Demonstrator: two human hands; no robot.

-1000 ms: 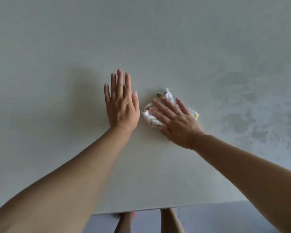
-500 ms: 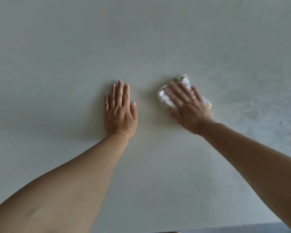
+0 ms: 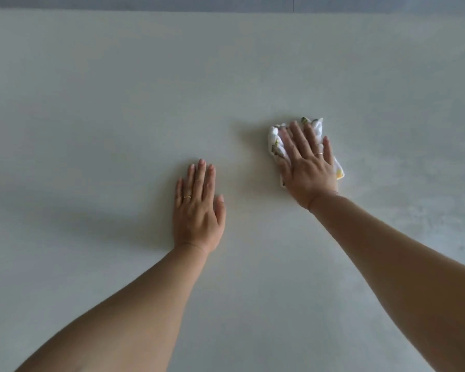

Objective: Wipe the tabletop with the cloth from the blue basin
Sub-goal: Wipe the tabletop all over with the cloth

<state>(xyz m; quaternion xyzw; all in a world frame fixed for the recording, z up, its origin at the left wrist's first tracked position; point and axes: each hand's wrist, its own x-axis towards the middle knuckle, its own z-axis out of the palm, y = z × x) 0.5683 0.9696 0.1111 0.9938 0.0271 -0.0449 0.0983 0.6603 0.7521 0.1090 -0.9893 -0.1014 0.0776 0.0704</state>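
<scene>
Cloth (image 3: pixel 274 140) under right hand (image 3: pixel 308 170) — fingers (image 3: pixel 297 138) straight, pressing; left hand (image 3: pixel 198 210) flat on tabletop (image 3: pixel 118 103).

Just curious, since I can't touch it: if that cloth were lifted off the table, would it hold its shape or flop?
Probably flop: the cloth lies bunched in soft folds under the right hand. It likely slides easily, since flat fingers alone press it to the smooth table.

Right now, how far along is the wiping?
Done: the right part of the tabletop shows mottled, damp-looking streaks. In hand: the right hand presses the cloth flat mid-table, while the left hand rests flat to its left. Left: the left half and far edge show no streaks, so likely unwiped.
</scene>
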